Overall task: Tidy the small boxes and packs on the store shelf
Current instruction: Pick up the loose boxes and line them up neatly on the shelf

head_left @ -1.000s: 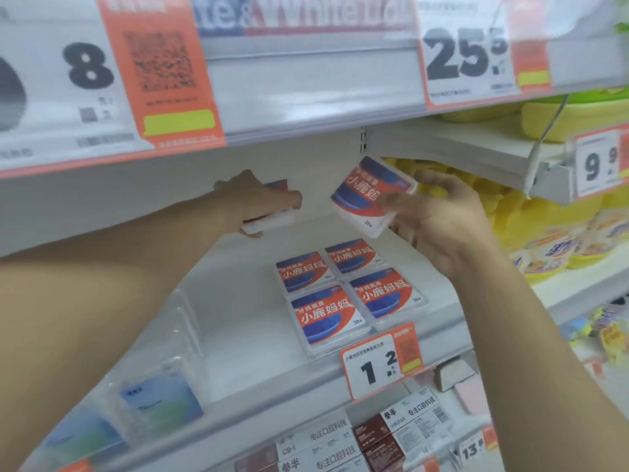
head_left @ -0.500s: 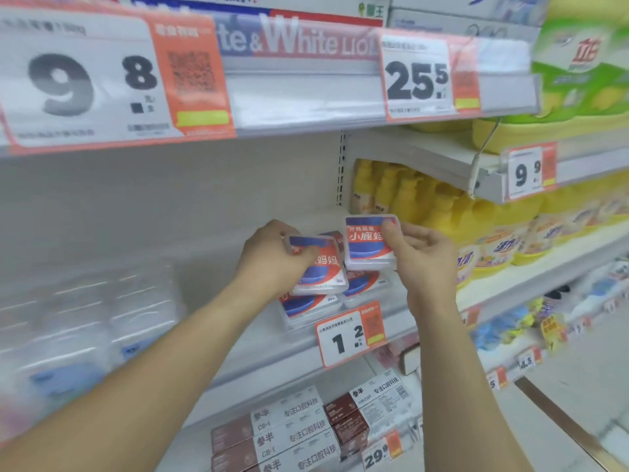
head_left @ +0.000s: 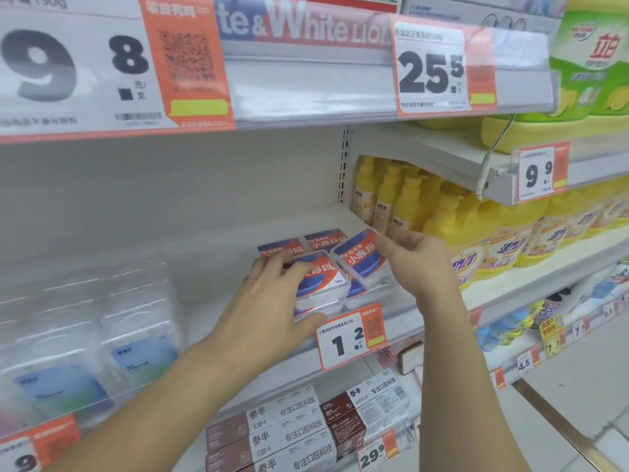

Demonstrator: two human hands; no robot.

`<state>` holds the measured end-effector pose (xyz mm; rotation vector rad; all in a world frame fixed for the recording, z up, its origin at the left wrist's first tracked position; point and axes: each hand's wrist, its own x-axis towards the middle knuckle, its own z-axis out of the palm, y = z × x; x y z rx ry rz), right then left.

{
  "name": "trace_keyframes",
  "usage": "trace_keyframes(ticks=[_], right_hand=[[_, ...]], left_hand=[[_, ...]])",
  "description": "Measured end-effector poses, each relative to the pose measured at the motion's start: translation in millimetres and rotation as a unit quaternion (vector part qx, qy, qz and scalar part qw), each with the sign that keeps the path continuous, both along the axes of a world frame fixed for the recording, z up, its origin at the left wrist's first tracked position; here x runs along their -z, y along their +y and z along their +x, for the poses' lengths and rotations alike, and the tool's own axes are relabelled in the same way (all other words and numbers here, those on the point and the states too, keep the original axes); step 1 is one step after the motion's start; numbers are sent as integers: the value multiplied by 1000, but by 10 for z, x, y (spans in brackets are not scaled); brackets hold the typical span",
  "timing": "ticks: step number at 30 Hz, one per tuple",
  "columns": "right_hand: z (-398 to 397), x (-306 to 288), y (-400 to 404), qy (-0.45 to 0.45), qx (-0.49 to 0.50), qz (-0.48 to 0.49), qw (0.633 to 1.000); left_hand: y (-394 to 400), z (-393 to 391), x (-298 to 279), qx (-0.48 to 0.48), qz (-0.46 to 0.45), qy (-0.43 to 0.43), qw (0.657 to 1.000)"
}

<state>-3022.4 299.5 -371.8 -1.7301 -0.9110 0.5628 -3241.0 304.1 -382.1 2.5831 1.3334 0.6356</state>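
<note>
Several small clear boxes with red, white and blue labels lie on the white shelf (head_left: 218,240). My left hand (head_left: 272,301) grips one small box (head_left: 321,279) on top of the front left stack, fingers over its left edge and thumb under its front. My right hand (head_left: 413,260) pinches a second box (head_left: 357,255) by its right edge, tilted, on top of the front right stack. Two more boxes (head_left: 323,240) lie flat behind them.
Clear plastic packs (head_left: 136,335) fill the shelf's left side. Yellow bottles (head_left: 476,233) stand to the right. A price tag (head_left: 350,335) hangs on the shelf edge below the boxes. Toothpaste cartons (head_left: 289,427) lie on the shelf beneath.
Both hands have come down and forward with their boxes onto the front stacks. The view has shifted back and lower.
</note>
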Motion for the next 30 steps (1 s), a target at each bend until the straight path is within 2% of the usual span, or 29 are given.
trace_keyframes(ticks=[4, 8, 11, 16, 21, 30], right_hand=[[50, -46, -114, -75, -34, -82, 993], [81, -72, -190, -82, -46, -97, 991], [81, -38, -169, -33, -82, -96, 991], [85, -35, -167, -28, -125, -97, 987], [60, -78, -199, -73, -140, -106, 982], [24, -108, -240, -138, -203, -178, 953]], left_hand=[[-74, -14, 79, -22, -11, -66, 998], [-139, -1, 118, -34, -46, -148, 987], [-166, 13, 127, -47, -74, -185, 979], [-199, 13, 105, -61, -105, -182, 976], [-299, 25, 85, -101, -96, -141, 980], [-414, 168, 87, -146, -90, -162, 972]])
